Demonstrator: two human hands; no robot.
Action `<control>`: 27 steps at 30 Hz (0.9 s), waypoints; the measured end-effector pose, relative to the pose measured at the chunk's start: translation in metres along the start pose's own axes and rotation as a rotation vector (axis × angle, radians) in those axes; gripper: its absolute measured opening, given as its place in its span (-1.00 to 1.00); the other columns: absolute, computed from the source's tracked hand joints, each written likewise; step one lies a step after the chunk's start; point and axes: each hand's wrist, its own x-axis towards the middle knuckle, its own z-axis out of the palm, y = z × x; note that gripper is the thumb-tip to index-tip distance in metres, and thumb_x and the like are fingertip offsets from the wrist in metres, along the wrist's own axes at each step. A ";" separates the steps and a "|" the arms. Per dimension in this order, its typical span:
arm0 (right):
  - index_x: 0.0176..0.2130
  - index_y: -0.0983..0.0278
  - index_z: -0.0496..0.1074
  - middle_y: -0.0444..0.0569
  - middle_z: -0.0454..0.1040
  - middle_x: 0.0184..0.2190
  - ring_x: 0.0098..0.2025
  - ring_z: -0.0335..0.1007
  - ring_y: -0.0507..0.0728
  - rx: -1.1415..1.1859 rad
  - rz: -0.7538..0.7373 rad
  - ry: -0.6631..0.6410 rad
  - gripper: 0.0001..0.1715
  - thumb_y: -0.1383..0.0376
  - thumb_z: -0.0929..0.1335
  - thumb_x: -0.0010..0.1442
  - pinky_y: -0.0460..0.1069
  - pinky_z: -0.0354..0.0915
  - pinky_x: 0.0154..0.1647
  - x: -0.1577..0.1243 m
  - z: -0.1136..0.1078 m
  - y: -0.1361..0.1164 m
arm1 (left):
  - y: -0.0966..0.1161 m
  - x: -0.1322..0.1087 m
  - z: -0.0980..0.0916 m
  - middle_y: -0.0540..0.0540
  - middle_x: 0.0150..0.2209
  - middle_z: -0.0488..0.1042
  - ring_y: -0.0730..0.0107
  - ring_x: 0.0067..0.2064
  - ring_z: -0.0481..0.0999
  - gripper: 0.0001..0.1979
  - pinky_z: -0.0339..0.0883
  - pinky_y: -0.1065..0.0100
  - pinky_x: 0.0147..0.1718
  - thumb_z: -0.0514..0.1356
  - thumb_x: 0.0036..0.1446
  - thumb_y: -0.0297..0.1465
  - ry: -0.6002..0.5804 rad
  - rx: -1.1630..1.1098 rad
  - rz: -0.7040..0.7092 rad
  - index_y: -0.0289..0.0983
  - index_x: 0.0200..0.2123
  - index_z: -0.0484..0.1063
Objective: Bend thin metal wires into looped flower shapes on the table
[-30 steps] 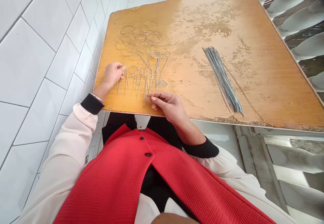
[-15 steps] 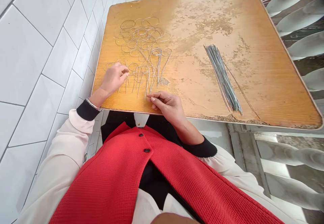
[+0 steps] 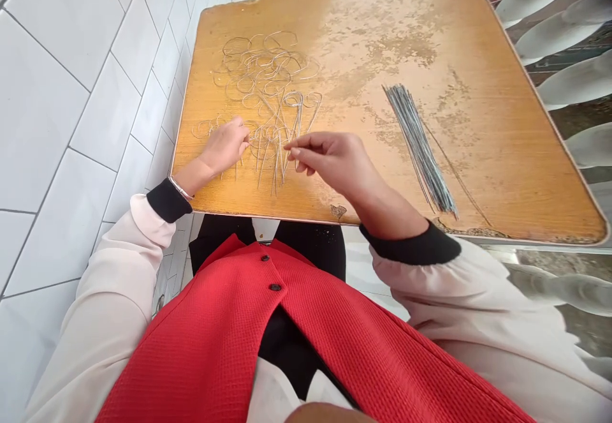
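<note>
My left hand [image 3: 227,145] is closed in a pinch over the left side of a group of thin looped metal wires [image 3: 277,136], its fingertips on a wire at the group's edge. Over the right side of that group, my right hand [image 3: 332,160] pinches a thin wire between thumb and index finger. Much of what each hand holds is hidden by the fingers or blends with the wires behind. Round loops with straight tails lie tangled beyond both hands.
A bundle of straight grey wires [image 3: 421,148] lies on the right of the worn wooden table [image 3: 516,155], with a single loose wire [image 3: 461,184] beside it. A white tiled wall [image 3: 52,91] runs along the left; white balusters [image 3: 568,85] stand on the right.
My right hand has moved up from the table's near edge, away from my body, and its forearm now reaches over the table. My left hand has shifted only slightly.
</note>
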 end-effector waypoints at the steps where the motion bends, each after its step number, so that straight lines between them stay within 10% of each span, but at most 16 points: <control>1: -0.32 0.30 0.62 -0.03 0.53 -0.47 -0.55 0.33 -0.03 -0.007 0.006 0.010 -0.95 0.35 0.49 0.15 -0.08 0.25 -0.54 0.012 0.000 -0.002 | 0.001 -0.002 -0.002 -0.13 -0.18 0.45 0.29 -0.15 0.49 -0.90 0.34 0.23 -0.09 0.16 0.22 -0.51 0.022 -0.004 0.016 -0.27 -0.33 0.47; 8: -0.39 0.28 0.54 0.01 0.57 -0.45 -0.57 0.33 -0.02 0.278 0.073 -0.073 -0.68 0.09 0.53 0.16 -0.10 0.19 -0.62 0.066 0.011 0.004 | 0.020 -0.010 -0.017 -0.12 -0.17 0.50 0.32 -0.17 0.52 -0.88 0.35 0.28 -0.13 0.10 0.34 -0.43 0.063 0.053 0.151 -0.25 -0.23 0.44; 27: -0.40 0.26 0.52 0.01 0.59 -0.41 -0.56 0.35 0.00 0.372 0.072 -0.097 -0.65 0.04 0.50 0.17 -0.06 0.28 -0.55 0.049 0.007 0.002 | 0.039 0.001 0.001 -0.08 -0.20 0.54 0.37 -0.17 0.50 -0.79 0.34 0.33 -0.15 0.03 0.39 -0.41 0.238 0.030 0.149 -0.24 -0.25 0.44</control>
